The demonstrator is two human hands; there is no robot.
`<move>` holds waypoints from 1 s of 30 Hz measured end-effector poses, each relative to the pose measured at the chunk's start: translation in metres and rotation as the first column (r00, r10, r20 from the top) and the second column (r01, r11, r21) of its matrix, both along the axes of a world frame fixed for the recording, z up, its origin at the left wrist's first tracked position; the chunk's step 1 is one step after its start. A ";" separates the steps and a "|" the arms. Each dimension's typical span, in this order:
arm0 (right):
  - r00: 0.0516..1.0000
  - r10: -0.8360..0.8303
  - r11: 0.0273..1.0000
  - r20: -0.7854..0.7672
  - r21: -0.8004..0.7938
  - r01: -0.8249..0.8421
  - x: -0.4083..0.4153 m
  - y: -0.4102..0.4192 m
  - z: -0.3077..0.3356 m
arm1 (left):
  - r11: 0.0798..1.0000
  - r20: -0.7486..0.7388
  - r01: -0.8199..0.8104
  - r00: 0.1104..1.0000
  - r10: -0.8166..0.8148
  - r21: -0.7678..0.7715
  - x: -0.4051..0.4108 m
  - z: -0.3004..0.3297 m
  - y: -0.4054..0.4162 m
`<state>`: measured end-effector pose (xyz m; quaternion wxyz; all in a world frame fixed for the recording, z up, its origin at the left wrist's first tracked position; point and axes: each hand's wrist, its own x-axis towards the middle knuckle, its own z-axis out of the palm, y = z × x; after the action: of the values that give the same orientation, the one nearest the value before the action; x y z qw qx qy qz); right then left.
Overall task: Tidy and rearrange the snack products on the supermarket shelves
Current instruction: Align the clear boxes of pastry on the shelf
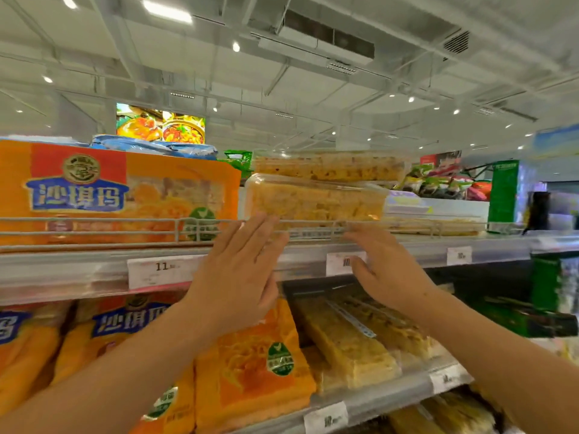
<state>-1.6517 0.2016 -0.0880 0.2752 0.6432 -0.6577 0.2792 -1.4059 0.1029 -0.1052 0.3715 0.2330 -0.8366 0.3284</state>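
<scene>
While both arms reach up toward the top shelf (78, 270), neither hand is actually gripping anything. The left hand (238, 274) has its fingers straight and together, fingertips right at the wire rail (94, 227) in front of the lower clear snack box (313, 202); it looks like they touch the box's bottom front edge, but the blur makes that hard to call. The right hand (388, 274) is loose and relaxed too, fingers slightly spread, fingertips up at the rail near the box's right end, holding nothing.

That lower clear snack box sits on the top shelf behind the rail, a bit tilted, with a second clear box (329, 166) of the same yellow crumbly stuff stacked on top of it (both pretty motion-blurred). Just left of them, touching or nearly so, stands a big orange snack pack (119, 195) with blue lettering, also behind the rail. To the right of the boxes, a flatter clear tray (435, 220) lies on the same shelf.

One shelf down, more orange packs (250, 371) lean forward under the left forearm, and beside them to the right are long clear-wrapped yellow cake bars (351, 346). White price tags (159, 270) are clipped along the shelf edges. Farther back, a lit food picture sign (159, 123) hangs below the ceiling.
</scene>
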 end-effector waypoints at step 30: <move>0.950 0.243 0.941 -0.193 -0.192 -0.280 -0.105 -0.038 -0.021 | 0.962 -0.302 -0.267 0.923 0.239 -0.054 -0.103 0.004 0.000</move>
<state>-1.7564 0.1641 -0.1088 0.3582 0.7123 -0.5064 0.3286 -1.5092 0.1024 -0.1015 0.4561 0.3674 -0.7187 0.3748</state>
